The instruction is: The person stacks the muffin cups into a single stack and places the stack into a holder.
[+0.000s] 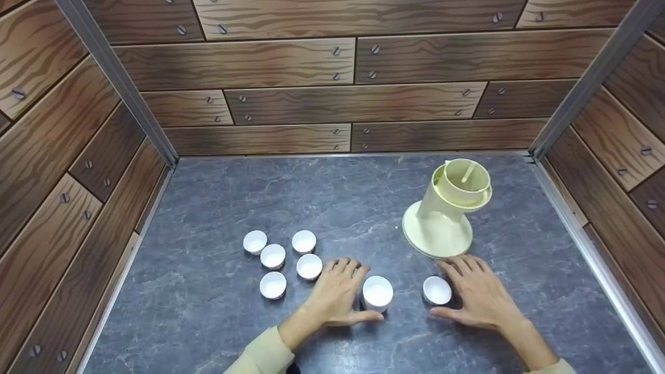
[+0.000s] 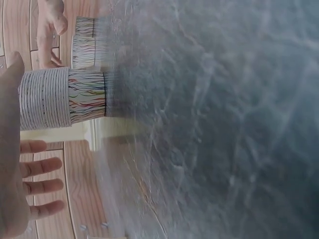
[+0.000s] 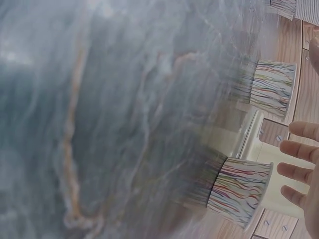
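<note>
A stack of nested paper cups (image 1: 377, 293), white inside with coloured streaks outside, stands upright beside my left hand (image 1: 337, 293). In the left wrist view the stack (image 2: 62, 97) sits between that hand's thumb and its spread, straight fingers (image 2: 45, 186). My right hand (image 1: 480, 293) is spread at the right of a single upright paper cup (image 1: 437, 290), its thumb on the near side. The right wrist view shows that hand's fingers (image 3: 299, 149) extended, with two separate streaked cups nearby, a nearer cup (image 3: 241, 191) and a farther cup (image 3: 274, 87). Neither hand grips anything.
Several single upright cups (image 1: 273, 256) stand in a loose group left of my left hand. Beyond my right hand is a pale yellow plastic stand (image 1: 439, 228) with a round base and a cylindrical top. Wood-patterned walls (image 1: 291, 104) enclose the grey marbled table (image 1: 208, 322).
</note>
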`<state>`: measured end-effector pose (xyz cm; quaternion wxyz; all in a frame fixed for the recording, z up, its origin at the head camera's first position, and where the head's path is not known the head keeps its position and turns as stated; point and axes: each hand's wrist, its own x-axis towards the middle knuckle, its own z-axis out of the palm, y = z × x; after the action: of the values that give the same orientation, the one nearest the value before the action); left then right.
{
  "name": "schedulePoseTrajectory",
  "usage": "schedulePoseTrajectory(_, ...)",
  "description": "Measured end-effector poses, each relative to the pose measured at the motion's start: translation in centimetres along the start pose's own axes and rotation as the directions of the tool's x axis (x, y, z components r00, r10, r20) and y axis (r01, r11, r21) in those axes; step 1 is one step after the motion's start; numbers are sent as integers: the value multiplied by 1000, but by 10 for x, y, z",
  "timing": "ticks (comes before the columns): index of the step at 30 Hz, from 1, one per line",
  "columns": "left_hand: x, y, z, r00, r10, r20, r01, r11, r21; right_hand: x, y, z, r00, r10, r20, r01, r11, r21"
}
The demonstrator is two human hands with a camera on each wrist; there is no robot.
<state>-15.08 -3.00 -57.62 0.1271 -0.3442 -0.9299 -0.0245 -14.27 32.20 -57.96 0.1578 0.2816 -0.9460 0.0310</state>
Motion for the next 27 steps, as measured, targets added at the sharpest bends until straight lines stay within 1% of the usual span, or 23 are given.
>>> schedulePoseTrajectory(6, 3, 1, 3, 1000, 7, -4, -7, 1000, -14, -2, 2, 1, 997, 41, 59, -41, 999, -10)
schedulePoseTrajectory(11, 4, 1, 6, 999, 27, -34, -27, 999, -16, -4, 3, 3, 994, 59, 88, -57, 998, -18)
schedulePoseTrajectory(15, 3, 2, 7, 998, 40, -55, -39, 999, 9, -5, 2, 3, 994, 59, 91, -58, 998, -14)
schedulePoseTrajectory(19, 4, 2, 9, 998, 42, -53, -41, 999, 30, -5, 1, 4, 994, 61, 94, -60, 998, -17)
schedulePoseTrajectory(27, 3, 4, 10, 998, 39, -52, -39, 999, 12, -6, 3, 8, 996, 43, 73, -42, 999, -16)
